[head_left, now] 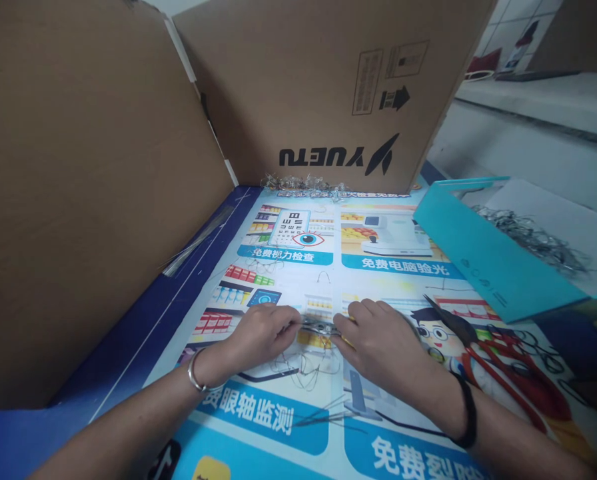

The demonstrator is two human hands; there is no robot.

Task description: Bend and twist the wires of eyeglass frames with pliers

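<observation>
My left hand [268,333] is closed, thumb and fingers pinching one end of a short silvery wire bundle [319,326]. My right hand [376,337] pinches the bundle's other end, so it stretches level between the two hands; its ends are hidden by my fingers. Thin looped wires [306,373] lie just below the hands on the printed sheet [328,293]. Closer to me, several straight wires [323,419] are spread out. A small bent wire [323,277] lies beyond the hands.
Red-handled scissors [503,380] lie right of my right hand. A teal box [498,260] holds tangled wires [533,237]. A long wire bunch [198,241] rests at the left. Clear and silvery pieces [303,183] line the foot of the standing cardboard [318,87].
</observation>
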